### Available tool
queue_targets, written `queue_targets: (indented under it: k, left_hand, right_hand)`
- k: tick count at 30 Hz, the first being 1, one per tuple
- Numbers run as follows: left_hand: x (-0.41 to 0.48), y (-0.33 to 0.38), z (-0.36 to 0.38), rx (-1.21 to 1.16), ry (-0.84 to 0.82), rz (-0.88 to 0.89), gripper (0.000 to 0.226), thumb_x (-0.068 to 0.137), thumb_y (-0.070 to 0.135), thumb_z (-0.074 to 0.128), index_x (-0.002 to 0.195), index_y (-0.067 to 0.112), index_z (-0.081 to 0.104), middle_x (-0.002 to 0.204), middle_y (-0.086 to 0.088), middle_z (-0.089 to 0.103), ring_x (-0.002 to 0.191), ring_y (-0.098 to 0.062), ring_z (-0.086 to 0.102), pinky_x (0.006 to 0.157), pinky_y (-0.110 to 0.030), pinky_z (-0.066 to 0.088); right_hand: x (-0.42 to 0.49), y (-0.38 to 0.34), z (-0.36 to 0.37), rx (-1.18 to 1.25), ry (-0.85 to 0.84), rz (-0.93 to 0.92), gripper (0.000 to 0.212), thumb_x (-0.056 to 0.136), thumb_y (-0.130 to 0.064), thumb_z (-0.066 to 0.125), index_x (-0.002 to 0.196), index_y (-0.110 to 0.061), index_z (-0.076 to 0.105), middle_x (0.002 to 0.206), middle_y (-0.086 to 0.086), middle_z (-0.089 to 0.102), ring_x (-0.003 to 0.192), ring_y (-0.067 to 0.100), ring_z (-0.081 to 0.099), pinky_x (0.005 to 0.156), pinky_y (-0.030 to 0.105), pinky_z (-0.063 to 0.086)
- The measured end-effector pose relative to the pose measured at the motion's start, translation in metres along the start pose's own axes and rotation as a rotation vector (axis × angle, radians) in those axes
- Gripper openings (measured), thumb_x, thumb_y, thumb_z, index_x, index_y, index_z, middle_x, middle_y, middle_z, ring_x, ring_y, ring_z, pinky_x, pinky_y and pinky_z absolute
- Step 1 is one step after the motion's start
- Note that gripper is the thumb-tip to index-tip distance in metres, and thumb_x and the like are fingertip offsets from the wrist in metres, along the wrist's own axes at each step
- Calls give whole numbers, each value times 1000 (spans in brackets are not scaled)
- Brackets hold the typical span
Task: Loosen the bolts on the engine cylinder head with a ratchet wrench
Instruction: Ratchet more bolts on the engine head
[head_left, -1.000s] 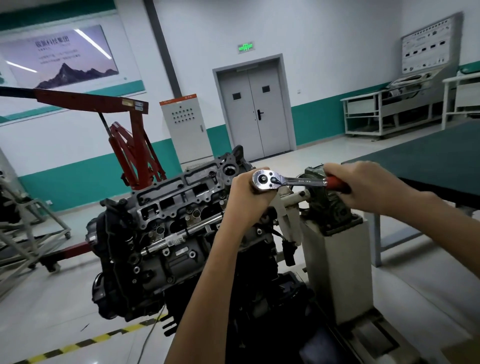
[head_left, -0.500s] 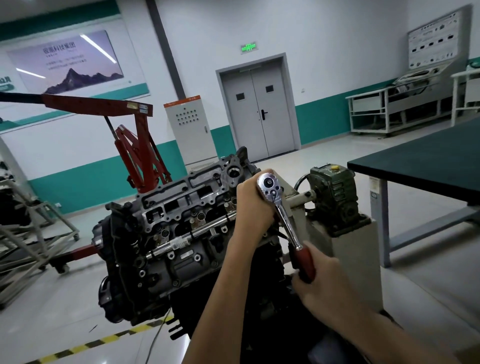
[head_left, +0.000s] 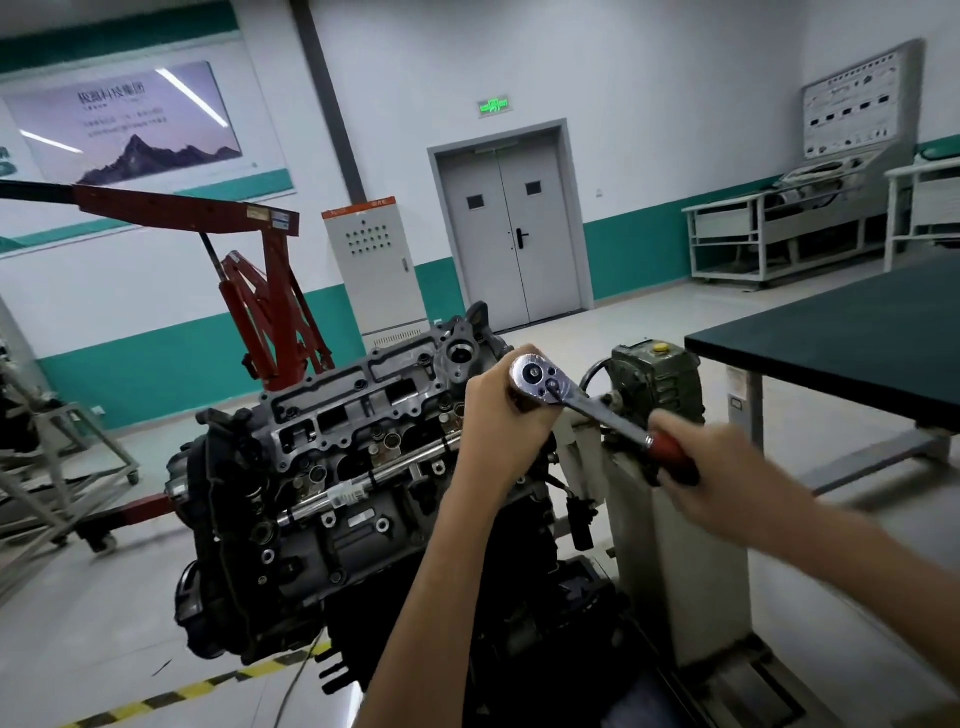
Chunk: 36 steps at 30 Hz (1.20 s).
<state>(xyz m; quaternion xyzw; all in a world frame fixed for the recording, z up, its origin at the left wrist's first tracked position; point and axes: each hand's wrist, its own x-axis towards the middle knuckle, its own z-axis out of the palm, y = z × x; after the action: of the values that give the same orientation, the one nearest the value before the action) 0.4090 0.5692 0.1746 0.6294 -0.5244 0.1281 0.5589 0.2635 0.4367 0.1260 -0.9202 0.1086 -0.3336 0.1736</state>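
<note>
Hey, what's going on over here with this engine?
A person is working a ratchet wrench on the engine cylinder head. The left hand grips just below the wrench's head, steadying it, while the right hand holds the red handle, angled down to the right. The bolt itself is hidden behind the left hand.

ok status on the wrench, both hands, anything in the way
Left hand grips ratchet wrench head, right hand grips its red handle. Wrench set on cylinder head behind left hand, bolt hidden. Green gearbox close behind handle.
</note>
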Motion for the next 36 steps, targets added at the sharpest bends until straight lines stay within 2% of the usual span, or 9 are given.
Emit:
queue_targets:
  k: [4, 8, 13, 16, 22, 24, 28, 31, 36]
  left_hand:
    - [-4, 0, 22, -53, 175, 51, 31, 74, -6, 59, 64, 19, 42, 55, 15, 41, 53, -2, 35, 51, -14, 29]
    - [-2, -2, 21, -122, 167, 18, 36, 79, -13, 55, 62, 14, 39, 56, 10, 33, 54, -1, 27, 50, -16, 25]
    - [3, -1, 9, 19, 52, -42, 21, 73, -14, 53, 60, -2, 40, 54, -10, 38, 54, -8, 28, 52, -27, 28]
    - [5, 3, 6, 65, 0, -57, 20, 75, -11, 58, 61, -8, 45, 59, -25, 46, 54, -11, 31, 52, -27, 29]
    - [11, 6, -10, 96, -177, -89, 10, 80, -2, 69, 73, 3, 64, 62, -9, 57, 54, -7, 42, 52, -17, 36]
    - [7, 4, -7, 86, -131, -63, 11, 78, -5, 68, 72, 3, 62, 65, -15, 59, 55, -8, 42, 53, -20, 36]
    - [-1, -2, 9, 57, 113, 38, 31, 74, -10, 61, 67, 18, 51, 57, 4, 51, 55, -5, 42, 51, -13, 32]
    - [-1, -5, 19, 22, 224, 50, 29, 76, -11, 62, 71, 15, 51, 58, 10, 47, 53, -3, 40, 51, -13, 31]
    - [3, -7, 8, 18, 105, -33, 32, 78, -11, 58, 62, 13, 43, 56, 4, 43, 54, -6, 33, 51, -24, 31]
  right_hand:
    - [-42, -56, 62, 399, 164, 227, 29, 71, 0, 64, 75, -22, 47, 50, -7, 48, 46, 4, 52, 43, 9, 36]
    - [-46, -94, 92, 613, 204, 298, 27, 70, -2, 60, 69, -24, 46, 52, -5, 49, 43, 5, 48, 40, 5, 30]
    - [-35, -31, 44, 257, 26, 139, 30, 73, -2, 65, 97, -17, 57, 62, -2, 56, 51, 11, 55, 51, 15, 45]
    - [-4, 6, -7, -92, -22, -60, 33, 71, -3, 69, 101, -12, 57, 63, -13, 49, 50, 0, 49, 46, 5, 33]
    - [49, 23, -48, -361, 8, -210, 29, 69, -2, 67, 94, -9, 55, 66, 5, 59, 54, 21, 49, 55, 25, 34]
    - [37, 21, -35, -262, 4, -164, 28, 69, -1, 67, 93, -10, 55, 63, 1, 54, 53, 20, 53, 54, 22, 34]
    - [-9, -7, 11, 26, 28, 61, 28, 76, -8, 65, 101, -16, 55, 65, -5, 51, 53, 5, 49, 53, 16, 39]
    - [-36, -51, 51, 300, 117, 162, 21, 72, -5, 63, 86, -19, 55, 52, -9, 51, 47, 6, 52, 47, 5, 36]
    - [-40, -75, 67, 477, 127, 207, 29, 70, 0, 63, 76, -25, 50, 50, -8, 53, 46, 3, 53, 44, 8, 39]
